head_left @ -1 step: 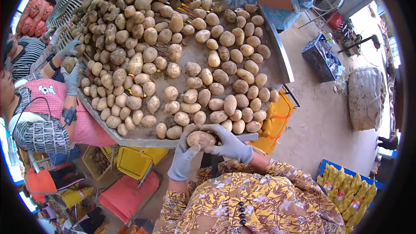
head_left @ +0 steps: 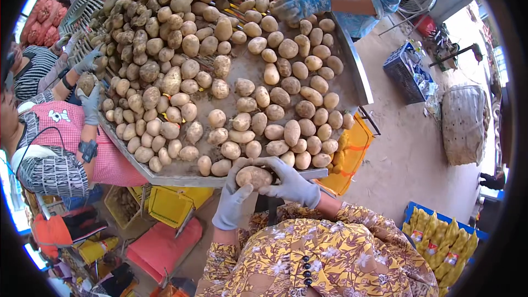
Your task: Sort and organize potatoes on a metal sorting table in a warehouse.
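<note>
At the near edge of the metal sorting table [head_left: 181, 180], I hold a brown potato [head_left: 254, 177] between both gloved hands. My left hand [head_left: 232, 197] is closed on its left side, with the thumb below it. My right hand [head_left: 290, 182] grips the right side, fingers curled over the top. Both gloves are light grey. Just beyond my hands, loose potatoes [head_left: 276, 147] of mixed sizes lie spread over the table. They rise into a heap [head_left: 165, 27] toward the far left.
At the far right a co-worker's blue glove [head_left: 301, 6] reaches over the potatoes. Another person's gloved hand [head_left: 89, 99] holds a potato at the left. Yellow crates [head_left: 170, 204] stand below the table's near edge. A dark blue crate [head_left: 406, 74] sits on the floor at right.
The co-worker's blue glove at the far right has shifted slightly. My hands and the potato in them have barely moved.
</note>
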### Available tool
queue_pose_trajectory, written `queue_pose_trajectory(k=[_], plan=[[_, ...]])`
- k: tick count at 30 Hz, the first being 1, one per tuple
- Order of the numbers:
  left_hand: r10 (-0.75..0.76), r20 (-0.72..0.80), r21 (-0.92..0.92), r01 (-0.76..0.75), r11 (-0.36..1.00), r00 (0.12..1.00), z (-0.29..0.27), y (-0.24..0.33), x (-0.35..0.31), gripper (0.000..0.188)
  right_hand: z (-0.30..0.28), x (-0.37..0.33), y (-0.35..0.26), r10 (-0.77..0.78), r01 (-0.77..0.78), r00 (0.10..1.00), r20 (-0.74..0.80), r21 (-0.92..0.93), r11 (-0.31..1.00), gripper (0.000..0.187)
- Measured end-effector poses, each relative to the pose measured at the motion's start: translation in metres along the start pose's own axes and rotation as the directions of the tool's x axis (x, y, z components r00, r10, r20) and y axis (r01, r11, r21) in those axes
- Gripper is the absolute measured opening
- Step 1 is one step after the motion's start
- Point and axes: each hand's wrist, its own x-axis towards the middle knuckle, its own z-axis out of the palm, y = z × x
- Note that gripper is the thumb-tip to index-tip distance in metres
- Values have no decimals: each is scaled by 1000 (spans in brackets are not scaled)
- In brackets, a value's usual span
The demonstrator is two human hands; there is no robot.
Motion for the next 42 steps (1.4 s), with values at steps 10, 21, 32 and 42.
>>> queue_pose_trajectory(k=[10, 21, 32, 42], plan=[[201, -87, 60, -196, 979, 976, 2, -9, -9, 77, 9, 7, 0, -39, 47, 996, -85, 95, 994, 82], [215, -127, 391, -151, 908, 968, 41, -1, 11, 74, 7, 3, -5, 129, -61, 979, -159, 376, 925, 64], [309, -215, 501, -167, 849, 926, 65, -34, 31, 75, -34, 24, 12, 604, -185, 796, 48, 968, 167, 55], [201, -180, 491, -89, 867, 963, 82, -44, 38, 74, -37, 0, -17, 148, -142, 904, -401, 45, 989, 39]])
